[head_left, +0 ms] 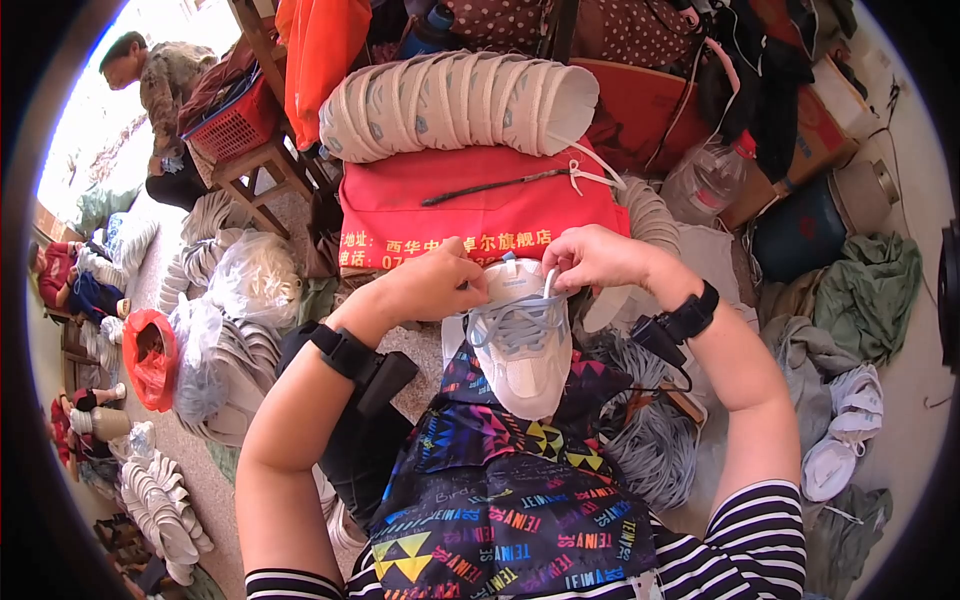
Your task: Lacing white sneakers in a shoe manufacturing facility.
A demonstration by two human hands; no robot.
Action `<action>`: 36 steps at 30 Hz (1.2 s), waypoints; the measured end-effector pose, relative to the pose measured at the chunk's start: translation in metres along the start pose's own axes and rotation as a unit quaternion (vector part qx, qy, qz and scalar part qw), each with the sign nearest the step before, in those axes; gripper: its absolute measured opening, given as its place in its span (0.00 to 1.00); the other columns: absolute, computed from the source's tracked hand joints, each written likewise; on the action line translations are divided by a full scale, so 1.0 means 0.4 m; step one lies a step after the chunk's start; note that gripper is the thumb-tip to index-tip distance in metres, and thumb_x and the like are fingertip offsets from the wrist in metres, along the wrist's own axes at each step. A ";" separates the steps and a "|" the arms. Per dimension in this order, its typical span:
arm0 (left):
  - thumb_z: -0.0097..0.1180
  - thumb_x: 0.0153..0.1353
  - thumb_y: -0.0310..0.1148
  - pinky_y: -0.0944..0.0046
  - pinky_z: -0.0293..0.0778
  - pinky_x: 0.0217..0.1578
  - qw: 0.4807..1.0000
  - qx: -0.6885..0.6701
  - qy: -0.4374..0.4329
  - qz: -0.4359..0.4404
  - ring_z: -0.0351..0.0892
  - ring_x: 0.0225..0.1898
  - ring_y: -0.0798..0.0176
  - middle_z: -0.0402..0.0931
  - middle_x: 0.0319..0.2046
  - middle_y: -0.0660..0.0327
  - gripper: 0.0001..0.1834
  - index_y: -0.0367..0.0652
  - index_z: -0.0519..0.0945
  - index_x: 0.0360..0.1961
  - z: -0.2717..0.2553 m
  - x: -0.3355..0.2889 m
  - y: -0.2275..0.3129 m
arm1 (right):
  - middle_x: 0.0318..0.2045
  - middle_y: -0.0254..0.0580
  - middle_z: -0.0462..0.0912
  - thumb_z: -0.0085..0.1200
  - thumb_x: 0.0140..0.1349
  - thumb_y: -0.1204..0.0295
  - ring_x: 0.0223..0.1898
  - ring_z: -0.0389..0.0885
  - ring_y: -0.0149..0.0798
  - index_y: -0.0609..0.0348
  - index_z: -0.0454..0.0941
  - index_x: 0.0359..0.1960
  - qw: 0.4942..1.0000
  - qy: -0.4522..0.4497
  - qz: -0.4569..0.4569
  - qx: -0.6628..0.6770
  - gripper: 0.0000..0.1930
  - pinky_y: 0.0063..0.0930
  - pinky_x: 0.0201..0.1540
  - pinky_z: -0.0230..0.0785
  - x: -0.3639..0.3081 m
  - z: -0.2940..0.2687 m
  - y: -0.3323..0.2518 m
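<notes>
A white sneaker (522, 375) with grey-blue laces (518, 325) rests toe toward me, against my patterned apron (510, 500). My left hand (447, 282) is closed in a pinch beside the tongue (515, 279); whatever lies between its fingertips is too small to make out. On the other side, my right hand (598, 260) pinches the pale edge of the sneaker's opening. Just beyond both hands is a red cloth (430, 205), with a thin dark rod (490, 187) lying across it. White cord is knotted at the rod's right end.
Nested pale shoe uppers (455, 105) lie across the cloth's far side. Grey laces (655, 450) hang in a thick bundle at right. Bagged uppers (235, 350) and a red plastic bag (150, 358) cover the left floor. A person (170, 100) is at far left.
</notes>
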State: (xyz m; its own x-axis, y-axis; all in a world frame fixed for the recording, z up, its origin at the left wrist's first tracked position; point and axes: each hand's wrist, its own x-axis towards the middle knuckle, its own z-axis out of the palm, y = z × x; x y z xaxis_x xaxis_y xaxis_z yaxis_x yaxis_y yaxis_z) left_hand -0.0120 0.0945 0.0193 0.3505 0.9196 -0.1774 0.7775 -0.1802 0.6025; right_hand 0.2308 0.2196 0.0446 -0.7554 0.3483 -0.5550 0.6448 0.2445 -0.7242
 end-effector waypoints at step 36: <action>0.65 0.55 0.29 0.70 0.65 0.29 0.938 -0.204 0.273 -0.063 0.67 0.31 0.70 0.66 0.30 0.64 0.06 0.37 0.81 0.29 0.215 -0.108 0.034 | 0.45 0.42 0.74 0.61 0.49 0.75 0.52 0.67 0.46 0.60 0.76 0.25 0.877 0.333 -0.270 -0.217 0.05 0.36 0.55 0.62 -0.035 0.199 0.015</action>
State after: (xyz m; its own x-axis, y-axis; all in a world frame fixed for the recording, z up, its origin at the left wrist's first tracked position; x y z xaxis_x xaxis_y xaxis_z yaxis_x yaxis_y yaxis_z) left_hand 0.0282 0.0223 -0.0315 -0.1376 0.9863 0.0908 0.4914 -0.0116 0.8708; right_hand 0.2358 0.1441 0.0152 -0.8216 0.4921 0.2877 0.3074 0.8075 -0.5034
